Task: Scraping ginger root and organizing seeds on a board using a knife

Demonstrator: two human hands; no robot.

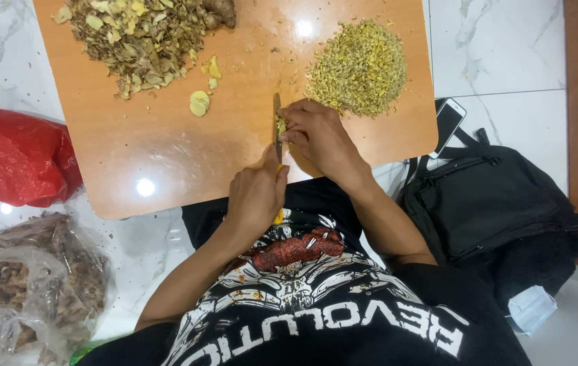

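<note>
My left hand (255,196) grips a knife (276,118) with a yellow handle, its blade standing edge-down on an orange cutting board (167,156). My right hand (316,135) presses a small yellowish piece of ginger (281,126) against the blade with its fingertips. A heap of finely chopped yellow-green bits (359,68) lies just beyond my right hand. At the board's far left is a bigger pile of brownish peels and scraps (143,37). A few pale ginger slices (198,103) lie loose between the two piles.
The board rests on a white marble floor. A red plastic bag (14,156) and clear bags of brown roots (31,285) lie to the left. On the right are a phone (448,122), a black bag (492,203) and a face mask (531,308).
</note>
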